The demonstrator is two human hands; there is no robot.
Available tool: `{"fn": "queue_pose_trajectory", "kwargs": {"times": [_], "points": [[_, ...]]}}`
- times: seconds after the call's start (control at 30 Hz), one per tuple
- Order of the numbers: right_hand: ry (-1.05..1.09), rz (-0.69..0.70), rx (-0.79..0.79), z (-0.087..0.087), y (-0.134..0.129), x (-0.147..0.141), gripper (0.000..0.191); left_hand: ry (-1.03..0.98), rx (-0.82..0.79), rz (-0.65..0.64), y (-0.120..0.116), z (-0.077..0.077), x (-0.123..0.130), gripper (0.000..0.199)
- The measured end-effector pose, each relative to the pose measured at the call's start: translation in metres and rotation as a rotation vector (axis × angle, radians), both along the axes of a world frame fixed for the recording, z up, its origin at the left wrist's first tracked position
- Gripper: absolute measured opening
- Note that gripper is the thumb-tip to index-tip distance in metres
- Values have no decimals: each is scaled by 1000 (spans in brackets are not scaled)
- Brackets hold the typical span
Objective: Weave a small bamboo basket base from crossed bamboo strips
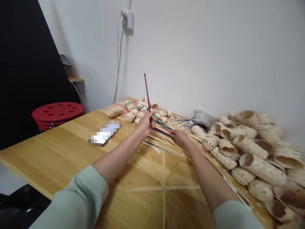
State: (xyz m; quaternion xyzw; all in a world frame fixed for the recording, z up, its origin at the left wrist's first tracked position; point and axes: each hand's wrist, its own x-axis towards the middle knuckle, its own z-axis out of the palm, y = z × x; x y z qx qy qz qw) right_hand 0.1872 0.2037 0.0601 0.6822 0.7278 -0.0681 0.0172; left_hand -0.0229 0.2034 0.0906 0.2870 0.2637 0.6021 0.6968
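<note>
A thin purple strip (146, 87) stands nearly upright in my left hand (147, 122), whose fingers are closed around its lower part. My right hand (179, 137) reaches into the pile of loose strips (166, 144), fingers pinched at the end of a dark green strip (163, 122). That strip slants up toward my left hand. Beneath both hands lie many pale bamboo strips, with a few coloured ones among them. Nearer to me, several pale strips cross in a star shape (164, 188) on the wooden table (71, 152).
A phone (106, 133) lies left of my left forearm. Small woven tubes with coloured bands (131, 115) sit at the table's far end. Many plain woven tubes (262, 167) are heaped on the right along the wall. Red stools (58, 112) stand stacked at the left.
</note>
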Motion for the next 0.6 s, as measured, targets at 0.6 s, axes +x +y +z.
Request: {"fn": "queue_pose_trajectory", "kwargs": {"times": [0.6], "points": [[32,45,57,11,7,6,35,1,-5,23,3,0,-3,11]]}}
